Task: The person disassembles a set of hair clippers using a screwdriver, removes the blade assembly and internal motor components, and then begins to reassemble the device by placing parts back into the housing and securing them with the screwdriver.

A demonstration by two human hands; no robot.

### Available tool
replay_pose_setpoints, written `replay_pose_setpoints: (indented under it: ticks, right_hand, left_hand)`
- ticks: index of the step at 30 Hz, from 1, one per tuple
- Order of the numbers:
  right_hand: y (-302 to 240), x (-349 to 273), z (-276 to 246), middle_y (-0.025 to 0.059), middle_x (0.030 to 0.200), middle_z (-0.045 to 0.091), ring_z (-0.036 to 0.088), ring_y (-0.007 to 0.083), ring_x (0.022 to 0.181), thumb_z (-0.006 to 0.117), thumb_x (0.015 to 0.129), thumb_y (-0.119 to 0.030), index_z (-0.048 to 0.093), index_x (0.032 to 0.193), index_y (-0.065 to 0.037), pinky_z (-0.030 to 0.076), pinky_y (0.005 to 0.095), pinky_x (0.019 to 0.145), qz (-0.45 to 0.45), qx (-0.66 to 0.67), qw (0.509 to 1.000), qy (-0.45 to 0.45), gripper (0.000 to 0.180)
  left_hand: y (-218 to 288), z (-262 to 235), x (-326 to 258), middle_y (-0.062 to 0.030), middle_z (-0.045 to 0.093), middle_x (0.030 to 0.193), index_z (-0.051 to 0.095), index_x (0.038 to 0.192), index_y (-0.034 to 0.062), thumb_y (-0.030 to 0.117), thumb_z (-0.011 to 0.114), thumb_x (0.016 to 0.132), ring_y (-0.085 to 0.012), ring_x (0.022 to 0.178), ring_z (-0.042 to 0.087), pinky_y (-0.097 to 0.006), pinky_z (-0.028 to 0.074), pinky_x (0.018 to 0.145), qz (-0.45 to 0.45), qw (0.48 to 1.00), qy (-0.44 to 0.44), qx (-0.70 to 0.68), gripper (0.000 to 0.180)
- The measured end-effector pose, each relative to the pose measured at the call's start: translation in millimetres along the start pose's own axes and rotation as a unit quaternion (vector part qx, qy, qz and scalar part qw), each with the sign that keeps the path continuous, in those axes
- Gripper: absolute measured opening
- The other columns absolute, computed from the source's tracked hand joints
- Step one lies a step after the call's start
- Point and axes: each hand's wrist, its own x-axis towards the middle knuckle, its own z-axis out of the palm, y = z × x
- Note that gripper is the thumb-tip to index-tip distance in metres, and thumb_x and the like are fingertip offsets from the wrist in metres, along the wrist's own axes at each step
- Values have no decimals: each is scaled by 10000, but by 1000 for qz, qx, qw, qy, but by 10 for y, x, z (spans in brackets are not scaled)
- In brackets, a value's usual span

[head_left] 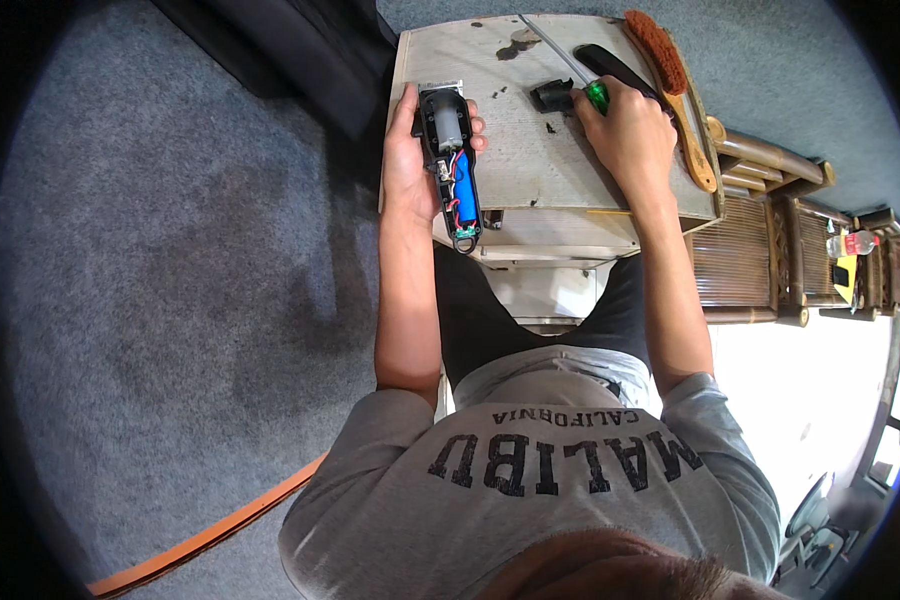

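Observation:
My left hand [407, 165] is wrapped round an opened hair clipper [450, 130], holding it upright over the left side of the small table. The clipper's casing is off on this side, so a grey motor, a blue battery and red and black wires show. Over the table's right side my right hand [630, 140] is closed on a screwdriver [597, 95] with a green handle. Its long metal shaft points to the far left. Just left of those fingers lies a short black plastic piece [550, 95], with small dark bits around it.
The pale worn tabletop [530, 170] carries a long black piece [610, 68], partly behind my right hand, and a brush [698, 150] with a wooden handle along its right edge. Bamboo furniture [740, 250] stands to the right, with a bottle [850, 244] on it. Dark cloth [310, 60] hangs at the far left.

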Motion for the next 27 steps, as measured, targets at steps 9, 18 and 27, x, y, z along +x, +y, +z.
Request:
replay_pose_setpoints:
  ticks: [9, 18, 27]
  right_hand:
    - [-6, -45, -59, 188, 812, 749, 734, 427, 804, 732, 922, -348, 714, 1018, -81, 566, 529, 717, 36, 47, 998, 22, 284]
    - [-61, -75, -172, 200, 728, 695, 711, 386, 690, 743, 952, -255, 673, 967, -16, 532, 439, 649, 38, 212, 976, 24, 249]
    - [-173, -72, -237, 180, 665, 641, 663, 282, 584, 790, 928, -245, 677, 933, 12, 511, 384, 606, -5, 289, 957, 18, 281]
  left_hand:
    - [-43, 132, -67, -215, 663, 988, 618, 1123, -59, 405, 433, 1019, -342, 902, 629, -460, 549, 746, 54, 998, 23, -8, 510]
    - [-90, 69, -79, -168, 702, 981, 632, 1144, -2, 548, 414, 1093, -289, 877, 685, -397, 562, 779, 38, 992, 23, 116, 594]
    - [-135, 130, -59, -131, 705, 964, 553, 1352, 102, 622, 431, 1085, -236, 842, 706, -357, 574, 752, 70, 981, 13, 180, 598]
